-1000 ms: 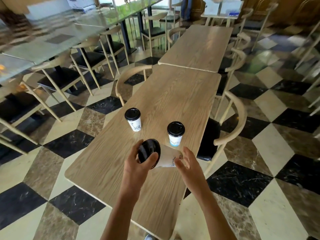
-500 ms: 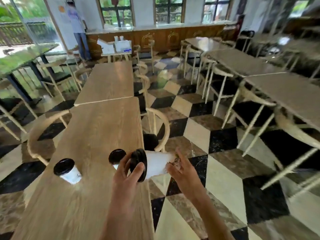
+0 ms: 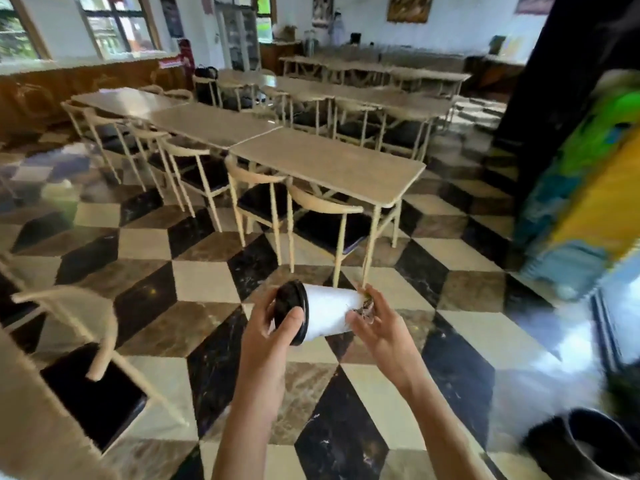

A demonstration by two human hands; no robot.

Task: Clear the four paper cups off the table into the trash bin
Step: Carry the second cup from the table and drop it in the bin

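Head view: left hand [image 3: 277, 327] and right hand [image 3: 377, 323] grip the sideways paper cup [image 3: 327, 315] by its ends.

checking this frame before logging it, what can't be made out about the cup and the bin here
Head view only:
- paper cup: its base is hidden by the right hand; much of the lid by the left hand.
- trash bin: cut off by the bottom right corner and motion-blurred, so its contents cannot be seen.
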